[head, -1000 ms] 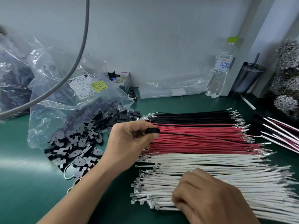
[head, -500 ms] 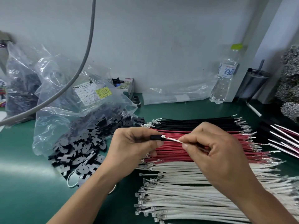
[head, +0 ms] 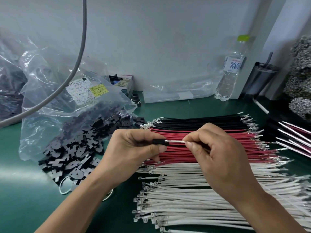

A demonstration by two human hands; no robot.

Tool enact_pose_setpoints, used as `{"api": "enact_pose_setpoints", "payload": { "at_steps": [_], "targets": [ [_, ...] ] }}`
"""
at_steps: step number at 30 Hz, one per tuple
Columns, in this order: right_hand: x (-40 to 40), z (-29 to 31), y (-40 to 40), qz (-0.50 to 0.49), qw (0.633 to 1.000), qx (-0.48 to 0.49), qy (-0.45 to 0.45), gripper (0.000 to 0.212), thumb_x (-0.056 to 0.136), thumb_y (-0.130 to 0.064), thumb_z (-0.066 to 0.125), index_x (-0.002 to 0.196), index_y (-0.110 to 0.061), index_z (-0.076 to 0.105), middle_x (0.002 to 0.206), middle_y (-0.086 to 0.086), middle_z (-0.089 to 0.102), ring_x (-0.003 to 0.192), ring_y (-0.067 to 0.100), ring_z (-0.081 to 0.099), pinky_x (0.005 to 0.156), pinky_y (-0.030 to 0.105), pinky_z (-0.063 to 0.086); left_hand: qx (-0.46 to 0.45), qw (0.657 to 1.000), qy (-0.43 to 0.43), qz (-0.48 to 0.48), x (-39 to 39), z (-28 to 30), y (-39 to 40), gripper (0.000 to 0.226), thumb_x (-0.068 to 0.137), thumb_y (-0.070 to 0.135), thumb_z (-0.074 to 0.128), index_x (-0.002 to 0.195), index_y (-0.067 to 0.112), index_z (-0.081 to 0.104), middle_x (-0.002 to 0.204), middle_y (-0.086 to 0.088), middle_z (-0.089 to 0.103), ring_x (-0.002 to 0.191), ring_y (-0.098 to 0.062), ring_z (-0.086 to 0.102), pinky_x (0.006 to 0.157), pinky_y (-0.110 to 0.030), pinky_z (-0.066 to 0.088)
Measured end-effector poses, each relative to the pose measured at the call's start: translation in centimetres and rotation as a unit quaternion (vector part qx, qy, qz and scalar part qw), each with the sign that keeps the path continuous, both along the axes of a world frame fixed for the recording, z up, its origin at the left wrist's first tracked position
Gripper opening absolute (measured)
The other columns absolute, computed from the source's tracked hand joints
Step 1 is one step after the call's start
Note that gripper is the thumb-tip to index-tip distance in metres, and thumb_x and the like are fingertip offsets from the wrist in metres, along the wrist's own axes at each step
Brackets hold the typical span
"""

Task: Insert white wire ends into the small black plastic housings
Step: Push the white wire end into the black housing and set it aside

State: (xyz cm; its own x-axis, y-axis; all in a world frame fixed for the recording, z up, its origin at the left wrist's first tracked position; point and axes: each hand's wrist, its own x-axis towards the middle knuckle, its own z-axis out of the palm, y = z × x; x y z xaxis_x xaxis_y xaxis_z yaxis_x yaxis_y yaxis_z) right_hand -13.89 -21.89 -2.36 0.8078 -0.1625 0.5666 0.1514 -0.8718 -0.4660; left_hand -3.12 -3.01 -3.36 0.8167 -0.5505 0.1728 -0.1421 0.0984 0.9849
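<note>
While pinched level, white wire (head: 175,141) points left into housing (head: 159,142).

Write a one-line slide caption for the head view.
Left hand holds black housing; right hand feeds white wire in.

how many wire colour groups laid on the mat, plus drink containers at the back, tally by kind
black wire bundle: 1
red wire bundle: 1
white wire bundle: 1
water bottle: 1
dark tumbler: 1
total: 5
</note>
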Motion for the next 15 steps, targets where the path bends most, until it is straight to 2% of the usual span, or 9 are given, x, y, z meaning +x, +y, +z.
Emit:
{"api": "enact_pose_setpoints", "payload": {
  "at_steps": [3, 5, 9, 12, 15],
  "targets": [
    [-0.1, 0.2, 0.3, -0.020, 0.995, -0.088, -0.039, 0.012, 0.095, -0.017, 0.066, 0.089, -0.023, 0.074, 0.085, -0.016, 0.058, 0.068, 0.004, 0.054, 0.054, 0.022, 0.045, -0.003, 1.000, 0.009, 0.000, -0.2, 0.1, -0.1, 0.021, 0.066, 0.012, 0.084, 0.087, 0.014, 0.084, 0.082, -0.017, 0.078, 0.061, -0.024, 0.070, 0.062, -0.026, 0.061],
    [-0.1, 0.1, 0.4, -0.015, 0.990, -0.125, -0.068, 0.011, 0.093, -0.018, 0.065, 0.090, -0.018, 0.075, 0.085, -0.010, 0.059, 0.070, 0.007, 0.054, 0.056, 0.021, 0.044, -0.010, 1.000, 0.015, 0.001, -0.2, 0.2, 0.0, 0.019, 0.067, 0.011, 0.084, 0.086, 0.014, 0.084, 0.082, -0.015, 0.079, 0.061, -0.020, 0.071, 0.060, -0.024, 0.059],
    [0.1, -0.3, -0.2, -0.016, 0.979, -0.169, -0.116, 0.012, 0.096, -0.014, 0.065, 0.092, -0.010, 0.076, 0.085, -0.003, 0.062, 0.072, 0.015, 0.059, 0.053, 0.032, 0.050, -0.007, 1.000, 0.019, -0.002, -0.1, 0.3, 0.1, 0.022, 0.066, 0.014, 0.086, 0.088, 0.012, 0.083, 0.081, -0.016, 0.078, 0.060, -0.021, 0.070, 0.060, -0.023, 0.058],
    [0.4, -0.5, -0.4, -0.002, 0.977, -0.170, -0.127, 0.011, 0.095, -0.013, 0.066, 0.091, -0.008, 0.076, 0.084, -0.001, 0.062, 0.071, 0.018, 0.059, 0.053, 0.035, 0.050, -0.001, 1.000, 0.024, -0.010, -0.1, 0.2, 0.1, 0.023, 0.066, 0.017, 0.086, 0.089, 0.013, 0.083, 0.083, -0.016, 0.078, 0.063, -0.022, 0.072, 0.061, -0.023, 0.059],
    [0.5, -0.9, 0.4, 0.033, 0.992, -0.082, -0.092, 0.011, 0.093, -0.016, 0.066, 0.092, -0.011, 0.075, 0.087, -0.004, 0.061, 0.075, 0.012, 0.060, 0.061, 0.029, 0.052, 0.016, 0.999, 0.018, -0.025, -0.2, 0.0, 0.1, 0.020, 0.070, 0.015, 0.085, 0.090, 0.013, 0.083, 0.082, -0.016, 0.078, 0.065, -0.021, 0.072, 0.060, -0.021, 0.058]
  ]
}}
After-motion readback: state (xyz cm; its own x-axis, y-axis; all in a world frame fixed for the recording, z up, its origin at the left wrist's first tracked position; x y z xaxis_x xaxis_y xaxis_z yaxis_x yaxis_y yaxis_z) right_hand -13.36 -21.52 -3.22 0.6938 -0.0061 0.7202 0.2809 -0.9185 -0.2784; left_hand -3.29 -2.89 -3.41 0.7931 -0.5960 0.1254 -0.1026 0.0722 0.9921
